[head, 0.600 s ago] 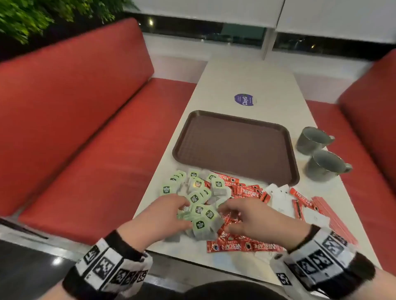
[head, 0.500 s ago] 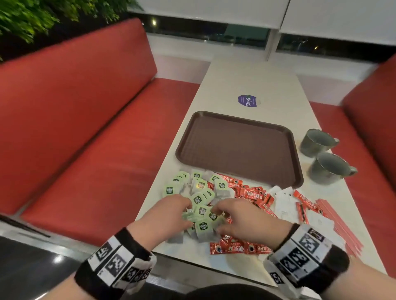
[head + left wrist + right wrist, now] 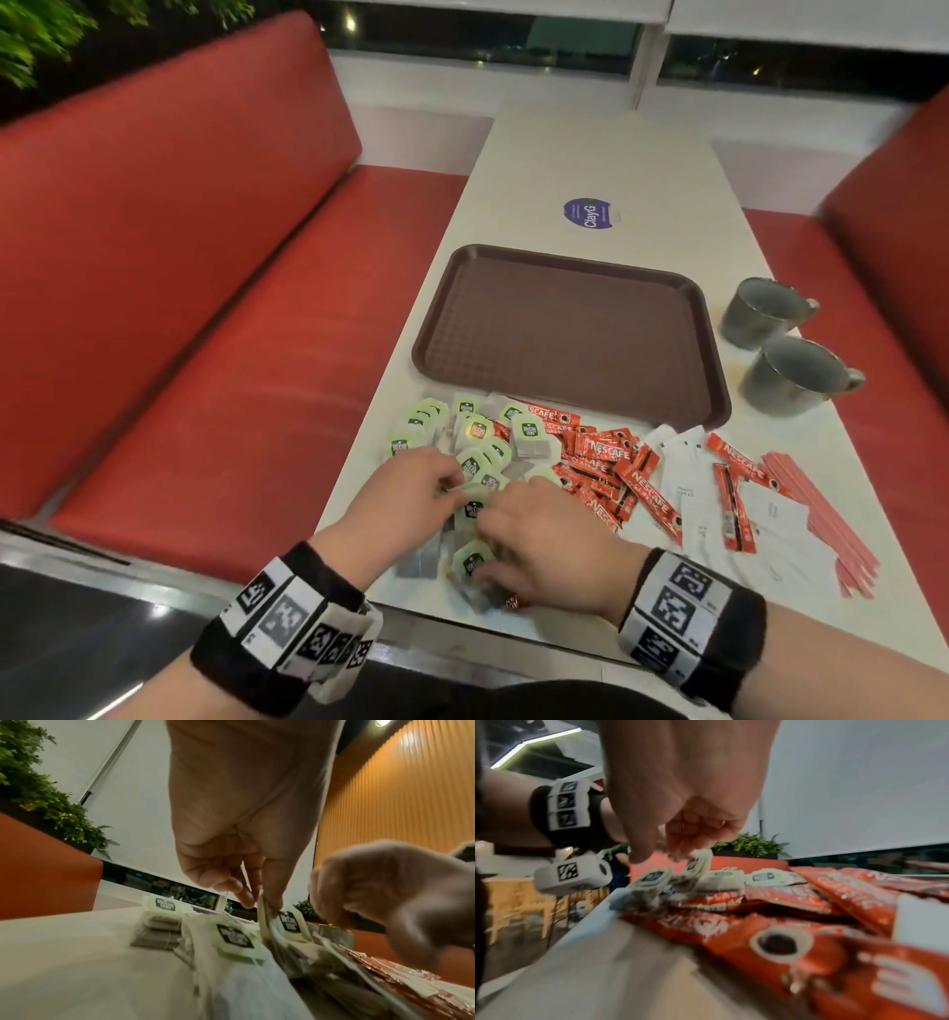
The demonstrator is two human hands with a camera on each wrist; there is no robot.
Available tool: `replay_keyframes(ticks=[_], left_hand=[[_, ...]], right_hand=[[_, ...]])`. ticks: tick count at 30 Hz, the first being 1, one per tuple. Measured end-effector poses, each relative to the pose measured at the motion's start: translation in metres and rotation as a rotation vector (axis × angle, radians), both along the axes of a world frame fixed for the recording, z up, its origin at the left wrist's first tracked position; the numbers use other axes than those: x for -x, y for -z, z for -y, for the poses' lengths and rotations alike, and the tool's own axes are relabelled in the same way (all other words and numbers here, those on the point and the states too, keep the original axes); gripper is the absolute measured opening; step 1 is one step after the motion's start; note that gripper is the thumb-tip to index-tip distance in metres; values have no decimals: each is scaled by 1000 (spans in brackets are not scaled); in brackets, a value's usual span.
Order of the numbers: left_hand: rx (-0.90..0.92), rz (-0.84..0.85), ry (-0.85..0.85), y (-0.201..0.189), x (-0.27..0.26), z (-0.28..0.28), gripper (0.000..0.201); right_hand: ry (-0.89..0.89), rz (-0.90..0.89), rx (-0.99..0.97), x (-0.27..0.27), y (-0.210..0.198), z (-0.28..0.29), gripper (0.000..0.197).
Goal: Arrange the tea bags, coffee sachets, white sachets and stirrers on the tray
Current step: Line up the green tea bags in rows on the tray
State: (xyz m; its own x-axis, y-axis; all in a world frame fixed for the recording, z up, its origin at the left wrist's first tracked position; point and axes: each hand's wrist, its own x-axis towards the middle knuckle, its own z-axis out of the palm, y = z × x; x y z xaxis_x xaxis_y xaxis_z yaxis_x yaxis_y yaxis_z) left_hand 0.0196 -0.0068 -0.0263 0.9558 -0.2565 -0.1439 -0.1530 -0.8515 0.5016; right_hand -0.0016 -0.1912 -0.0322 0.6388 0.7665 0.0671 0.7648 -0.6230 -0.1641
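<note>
Our two hands work the tea bags [image 3: 477,462] at the near edge of the worktop [image 3: 590,154]: the left hand [image 3: 411,493] pinches one bag's paper tag between thumb and fingertips [image 3: 246,900], while the right hand [image 3: 544,534] curls down onto the heap, touching a bag, though we cannot tell if it grips. We judge this as gathering bags before moving them. The tray [image 3: 565,257] lies bare just beyond, its long axis across the worktop. The stirrers [image 3: 821,519] run away from us, the white sachets [image 3: 683,478] and coffee sachets [image 3: 616,462] lie at mixed angles.
</note>
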Motion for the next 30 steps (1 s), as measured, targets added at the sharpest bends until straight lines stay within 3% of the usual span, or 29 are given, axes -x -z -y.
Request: replay_keyframes(ticks=[3, 5, 7, 12, 17, 20, 23, 30], left_hand=[[27, -37, -13, 1, 0, -2, 12], [70, -66, 42, 3, 1, -3, 35], [53, -38, 129, 4, 1, -3, 43], [-59, 55, 144, 4, -2, -1, 28], [52, -26, 152, 7, -3, -4, 55], [-2, -52, 166, 7, -3, -5, 50], [-45, -48, 155, 10, -3, -3, 41], [-126, 23, 182, 10, -7, 7, 7]], right_hand=[[-41, 28, 152, 1, 12, -4, 41], [-44, 38, 171, -1, 17, -6, 42], [-53, 30, 148, -3, 17, -8, 37], [-83, 48, 172, -1, 18, -7, 18], [-36, 47, 145, -4, 20, 2, 17], [37, 40, 93, -6, 19, 6, 24], [88, 16, 38, -6, 16, 7, 16], [203, -290, -105, -13, 6, 13, 7]])
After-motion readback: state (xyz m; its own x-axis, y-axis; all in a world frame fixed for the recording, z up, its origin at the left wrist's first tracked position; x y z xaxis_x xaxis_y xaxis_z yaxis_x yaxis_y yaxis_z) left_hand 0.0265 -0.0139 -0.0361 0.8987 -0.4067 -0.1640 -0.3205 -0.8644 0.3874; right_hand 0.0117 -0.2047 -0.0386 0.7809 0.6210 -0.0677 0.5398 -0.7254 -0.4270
